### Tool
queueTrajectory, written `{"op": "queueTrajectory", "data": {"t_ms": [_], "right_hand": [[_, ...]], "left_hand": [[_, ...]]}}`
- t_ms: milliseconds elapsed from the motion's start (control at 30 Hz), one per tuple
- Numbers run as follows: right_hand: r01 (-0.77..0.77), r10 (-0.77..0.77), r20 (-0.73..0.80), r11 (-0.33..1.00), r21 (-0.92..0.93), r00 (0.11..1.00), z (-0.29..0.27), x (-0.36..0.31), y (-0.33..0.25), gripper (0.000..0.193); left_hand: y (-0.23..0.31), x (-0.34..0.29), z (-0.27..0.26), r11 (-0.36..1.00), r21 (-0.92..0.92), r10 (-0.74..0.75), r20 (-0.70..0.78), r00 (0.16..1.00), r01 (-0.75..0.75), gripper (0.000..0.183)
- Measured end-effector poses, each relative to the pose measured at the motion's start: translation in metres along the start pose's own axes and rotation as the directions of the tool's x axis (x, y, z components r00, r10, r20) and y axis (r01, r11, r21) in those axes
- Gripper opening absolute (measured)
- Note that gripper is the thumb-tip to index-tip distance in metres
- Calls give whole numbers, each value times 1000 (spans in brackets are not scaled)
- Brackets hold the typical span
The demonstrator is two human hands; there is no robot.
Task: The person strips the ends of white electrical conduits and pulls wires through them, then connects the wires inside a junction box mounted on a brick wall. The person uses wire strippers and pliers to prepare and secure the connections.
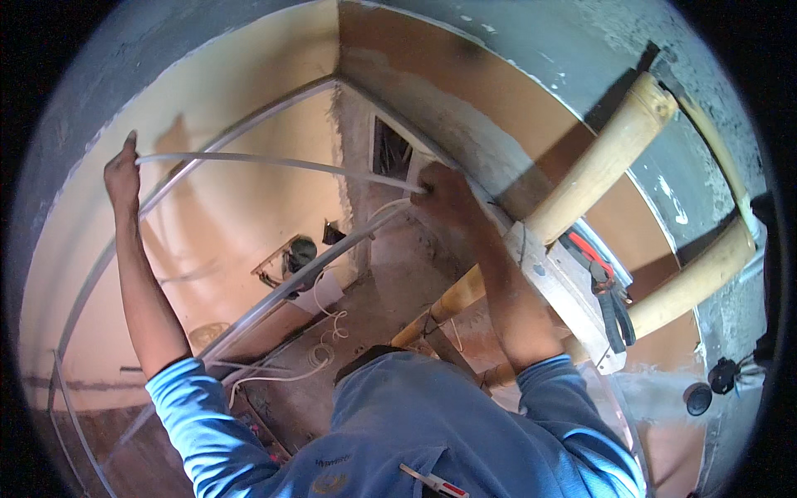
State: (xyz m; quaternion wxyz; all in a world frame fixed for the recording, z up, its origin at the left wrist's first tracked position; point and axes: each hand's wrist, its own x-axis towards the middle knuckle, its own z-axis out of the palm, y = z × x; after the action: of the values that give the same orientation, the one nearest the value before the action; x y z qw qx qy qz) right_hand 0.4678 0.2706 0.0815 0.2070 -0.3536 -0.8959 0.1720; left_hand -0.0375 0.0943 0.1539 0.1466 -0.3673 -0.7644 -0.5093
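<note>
A room under renovation: bare, patchy plastered walls (241, 207), a wooden ladder (598, 166) leaning beside them, and loose white cable (320, 353) on the dusty floor (390, 290) below the ladder.

Head view: worn on the person's head, looking steeply down from up on a wooden ladder (581, 178).
Facing: toward a room corner and the floor (365, 307) below.
Nearness: forearms close; floor well apart.
Lens: fisheye, edges bend.

Blue sleeves (199, 415), seemingly pushed up
</note>
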Motion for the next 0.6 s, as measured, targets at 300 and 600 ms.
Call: {"op": "queueTrajectory", "data": {"t_ms": [300, 600], "right_hand": [[237, -272, -368, 962, -138, 889, -102, 39, -2, 31], [-224, 264, -550, 964, 140, 792, -102, -23, -1, 23]], "left_hand": [[-49, -35, -21, 975, 90, -205, 27, 978, 202, 60], [-223, 33, -18, 944, 211, 218, 176, 960, -253, 52]]}}
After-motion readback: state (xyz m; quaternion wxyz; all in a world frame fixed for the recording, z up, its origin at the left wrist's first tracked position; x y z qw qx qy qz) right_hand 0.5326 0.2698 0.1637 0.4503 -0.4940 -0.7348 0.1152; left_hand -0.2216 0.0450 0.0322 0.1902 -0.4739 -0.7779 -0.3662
